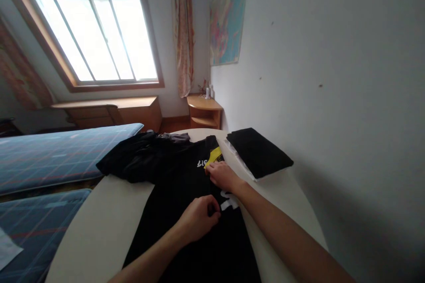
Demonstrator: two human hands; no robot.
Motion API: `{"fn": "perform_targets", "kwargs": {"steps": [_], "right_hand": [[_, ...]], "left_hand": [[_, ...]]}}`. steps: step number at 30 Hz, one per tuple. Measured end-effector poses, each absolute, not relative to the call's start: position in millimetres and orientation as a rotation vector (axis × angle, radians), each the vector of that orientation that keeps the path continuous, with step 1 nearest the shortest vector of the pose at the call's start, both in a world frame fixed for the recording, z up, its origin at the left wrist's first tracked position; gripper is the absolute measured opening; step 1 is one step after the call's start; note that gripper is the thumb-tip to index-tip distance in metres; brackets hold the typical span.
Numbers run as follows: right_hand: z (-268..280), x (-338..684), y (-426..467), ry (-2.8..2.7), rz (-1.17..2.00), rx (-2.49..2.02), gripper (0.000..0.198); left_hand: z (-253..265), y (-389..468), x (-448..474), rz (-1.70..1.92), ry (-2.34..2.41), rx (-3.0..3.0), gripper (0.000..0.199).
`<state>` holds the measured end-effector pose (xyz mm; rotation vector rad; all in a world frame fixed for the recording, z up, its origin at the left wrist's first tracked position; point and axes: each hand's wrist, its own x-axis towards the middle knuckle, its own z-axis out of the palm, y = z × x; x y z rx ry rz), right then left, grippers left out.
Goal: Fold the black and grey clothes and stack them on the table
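A black T-shirt (172,194) with white lettering and a yellow patterned print lies spread lengthwise over a round white table (109,221). My right hand (221,176) is on its far right part, fingers bent together on the cloth beside the yellow print. Nearer to me, my left hand (201,216) rests over the middle of the shirt, its fingers curled toward the thumb in a pinch at the fabric; the fingertips show only in part. White letters show just right of it.
A folded black garment (260,152) in clear plastic lies at the table's right, by the white wall (318,132). Crumpled dark clothing (133,157) lies at the far left edge. Blue plaid mattresses (59,154) stand left; a corner shelf (204,104) stands behind.
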<state>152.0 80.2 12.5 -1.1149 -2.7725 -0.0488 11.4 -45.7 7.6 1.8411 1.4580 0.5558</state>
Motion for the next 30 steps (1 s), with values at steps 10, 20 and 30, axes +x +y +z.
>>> {"fn": "perform_targets", "kwargs": {"steps": [10, 20, 30], "right_hand": [[5, 154, 72, -2.654, 0.065, -1.174, 0.025], [-12, 172, 56, -2.553, 0.269, -1.035, 0.042], [-23, 177, 49, -2.494, 0.246, -0.958, 0.033]], "left_hand": [[21, -120, 14, 0.365, 1.392, 1.671, 0.016], [9, -139, 21, 0.296, 1.226, 1.608, 0.023], [-29, -150, 8, 0.291, 0.987, 1.362, 0.033]]}}
